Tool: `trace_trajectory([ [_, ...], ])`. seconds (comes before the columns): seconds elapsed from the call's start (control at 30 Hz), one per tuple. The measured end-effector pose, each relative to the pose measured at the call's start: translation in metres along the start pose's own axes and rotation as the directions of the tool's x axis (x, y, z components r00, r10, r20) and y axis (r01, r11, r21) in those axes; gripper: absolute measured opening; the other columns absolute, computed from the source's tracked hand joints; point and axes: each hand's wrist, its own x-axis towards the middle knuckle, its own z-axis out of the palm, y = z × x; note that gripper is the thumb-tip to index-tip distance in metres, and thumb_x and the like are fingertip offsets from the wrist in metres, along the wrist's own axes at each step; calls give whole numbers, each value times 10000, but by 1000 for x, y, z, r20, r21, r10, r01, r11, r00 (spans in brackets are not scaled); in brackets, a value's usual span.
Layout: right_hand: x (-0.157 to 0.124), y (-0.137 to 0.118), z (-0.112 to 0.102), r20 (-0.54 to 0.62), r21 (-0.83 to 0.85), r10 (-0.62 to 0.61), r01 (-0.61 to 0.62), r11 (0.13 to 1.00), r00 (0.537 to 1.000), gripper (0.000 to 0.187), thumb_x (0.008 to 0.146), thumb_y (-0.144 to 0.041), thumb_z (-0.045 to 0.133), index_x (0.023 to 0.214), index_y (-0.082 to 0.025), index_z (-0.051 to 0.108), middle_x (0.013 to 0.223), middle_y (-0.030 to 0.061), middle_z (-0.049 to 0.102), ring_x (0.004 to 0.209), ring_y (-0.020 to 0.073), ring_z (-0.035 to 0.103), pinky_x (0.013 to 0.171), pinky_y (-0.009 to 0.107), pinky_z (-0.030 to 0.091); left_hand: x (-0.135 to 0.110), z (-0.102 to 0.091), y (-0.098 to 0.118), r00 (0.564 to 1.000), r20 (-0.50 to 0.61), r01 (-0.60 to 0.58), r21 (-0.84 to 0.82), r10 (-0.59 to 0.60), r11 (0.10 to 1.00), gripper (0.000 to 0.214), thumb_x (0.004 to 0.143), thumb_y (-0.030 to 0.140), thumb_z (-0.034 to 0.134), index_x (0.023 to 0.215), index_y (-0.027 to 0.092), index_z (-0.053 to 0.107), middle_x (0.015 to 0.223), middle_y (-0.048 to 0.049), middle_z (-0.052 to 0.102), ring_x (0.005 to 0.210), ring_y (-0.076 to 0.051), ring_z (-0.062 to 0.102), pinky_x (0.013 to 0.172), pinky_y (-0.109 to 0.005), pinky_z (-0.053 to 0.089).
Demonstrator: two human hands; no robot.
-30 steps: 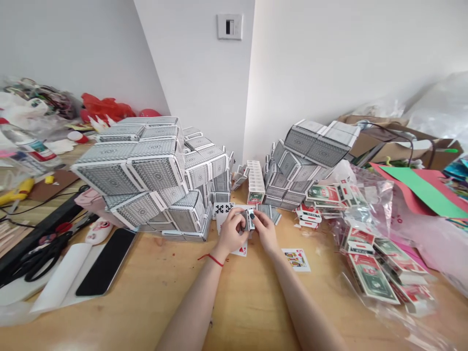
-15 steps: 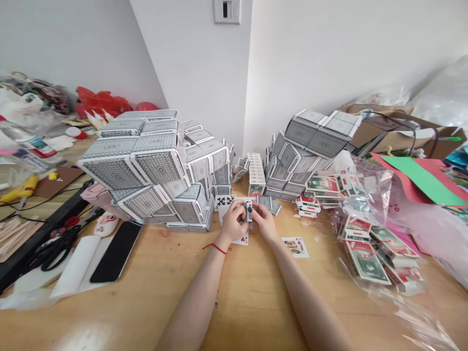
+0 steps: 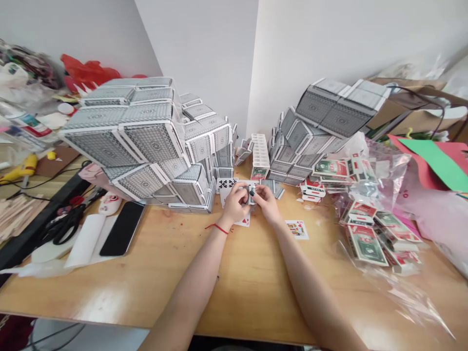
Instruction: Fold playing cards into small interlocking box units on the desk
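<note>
My left hand (image 3: 235,202) and my right hand (image 3: 267,202) meet over the table, their fingers pinched on a small grey-and-white playing card (image 3: 251,200). The fingers cover most of it, so its exact shape is hidden. A card with black clubs (image 3: 225,184) lies just behind my left hand, and a hearts card (image 3: 244,222) shows below the fingers. Behind my right hand are several face-down grey cards (image 3: 276,188). A face card (image 3: 297,229) lies right of my right wrist.
Tall structures of grey-backed cards stand at left (image 3: 153,142) and right (image 3: 331,109), with a row of card boxes (image 3: 260,156) between. Red-and-green card boxes (image 3: 366,243) and clear plastic lie right. A black phone (image 3: 122,229), scissors (image 3: 69,223) and a glue gun (image 3: 20,168) lie left.
The camera view has tipped down, bringing the table's front edge into sight. Both hands stay together on the card, with only slight finger movement.
</note>
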Motion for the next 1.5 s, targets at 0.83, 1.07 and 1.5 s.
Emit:
trace_trajectory([
  [0.83, -3, -6, 2, 119, 215, 148, -171, 962, 982, 507, 572, -348, 721, 959, -268, 403, 673, -33, 615, 609, 182, 605, 571, 306, 456, 1, -1, 10, 996, 90, 23, -122, -12, 992, 180, 566, 37, 479, 563, 171, 358, 1082, -88, 472, 846, -186, 515, 684, -306, 438],
  [1.07, -3, -9, 4, 9, 170, -19, 17, 985, 1000, 622, 503, -286, 760, 1042, -270, 452, 1022, 43, 608, 901, 224, 577, 734, 351, 472, 2, -4, -1, 966, 69, 254, -439, -250, 862, 124, 766, 188, 413, 873, 181, 477, 1074, -73, 472, 886, -179, 534, 675, -296, 483],
  [1.5, 0, -1, 1, 2, 44, -51, 50, 998, 999, 629, 502, -250, 759, 1074, -267, 499, 1095, 42, 548, 914, 203, 555, 780, 350, 467, 8, -6, -20, 925, 269, 379, -647, -267, 661, 402, 701, 259, 636, 1062, 188, 473, 1122, -96, 554, 1013, -202, 548, 850, -347, 458],
])
